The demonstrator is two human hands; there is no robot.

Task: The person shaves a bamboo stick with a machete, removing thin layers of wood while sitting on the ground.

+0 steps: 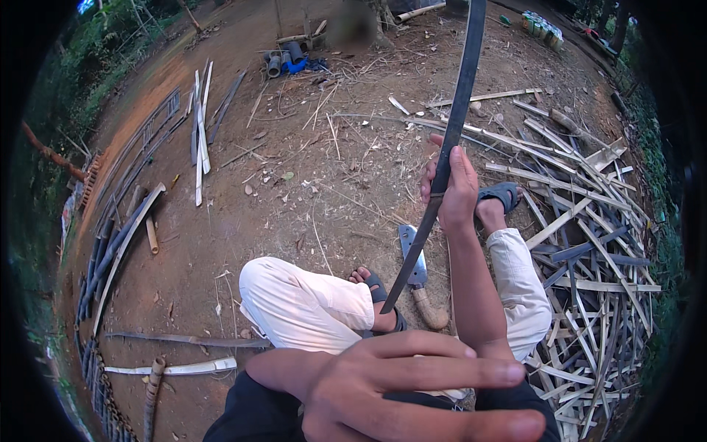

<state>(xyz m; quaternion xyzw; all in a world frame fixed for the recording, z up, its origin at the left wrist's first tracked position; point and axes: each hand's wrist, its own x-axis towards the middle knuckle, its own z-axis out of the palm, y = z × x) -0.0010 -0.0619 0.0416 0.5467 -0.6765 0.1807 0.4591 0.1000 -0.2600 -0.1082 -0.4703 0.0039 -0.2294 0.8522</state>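
Observation:
My right hand (455,180) is closed around a long, dark bamboo strip (460,96). The strip slants from near my foot up past the top edge of the picture. Close to the camera, my left hand (412,390) is held over my lap with its fingers stretched out and nothing in it. On the dirt between my feet lies a chopping knife (414,254) with a broad metal blade and a curved wooden handle (429,308). The lower end of the strip passes over the ground beside the knife, though whether the two touch I cannot tell.
To my right lies a large tangled pile of split bamboo strips (589,295). Bamboo poles (118,243) and a ladder-like frame (158,121) lie at the left. Pale strips (200,132) rest farther ahead. Short dark tubes (283,59) sit at the back. Wood chips litter the dirt.

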